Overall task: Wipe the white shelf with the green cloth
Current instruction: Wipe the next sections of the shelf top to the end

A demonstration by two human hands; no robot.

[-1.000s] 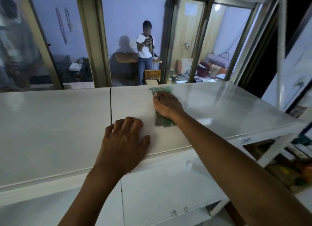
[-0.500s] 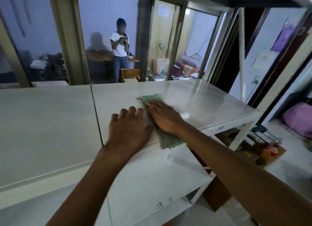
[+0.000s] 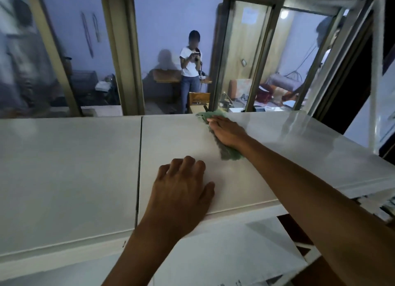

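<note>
The white shelf spans the view, its top split by a dark seam left of centre. A green cloth lies flat on the right panel, reaching to the far edge. My right hand presses down on the cloth, palm flat, fingers pointing to the far edge. My left hand rests palm down on the bare shelf top near the front edge, fingers apart, holding nothing.
A glass partition with olive frames stands right behind the shelf. A person stands beyond it. A white upright post rises at the shelf's right end. A lower shelf board shows below.
My right hand has pushed the cloth from the front edge away to the far edge of the shelf. My left hand stays planted near the front edge.
</note>
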